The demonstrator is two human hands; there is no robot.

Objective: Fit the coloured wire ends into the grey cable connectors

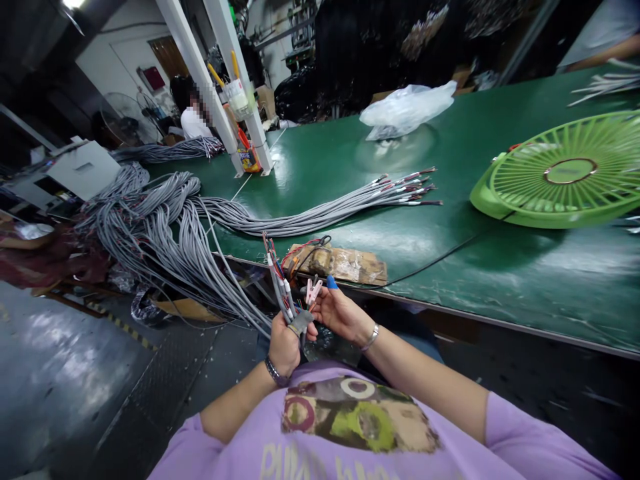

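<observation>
My left hand point(286, 345) is closed around several grey cables point(280, 290), whose stripped ends with thin coloured wires point up and away from me. A grey wrap covers its thumb. Close beside it, my right hand point(343, 313) has its fingers curled at the thin coloured wires point(313, 307), and its thumb wears a blue fingertip cover point(332, 283). A pale pink clip point(313, 291) stands between the hands; what supports it is hidden. Just beyond, a wooden board point(357, 265) with a small device and red and black leads lies at the table edge.
A long bundle of grey cables point(300, 220) lies across the green table point(320, 153), and a large heap point(145, 220) hangs over its left edge. A green fan point(565, 170) stands right, its cord running to the board. Behind are a plastic bag point(405, 110) and white posts point(245, 87).
</observation>
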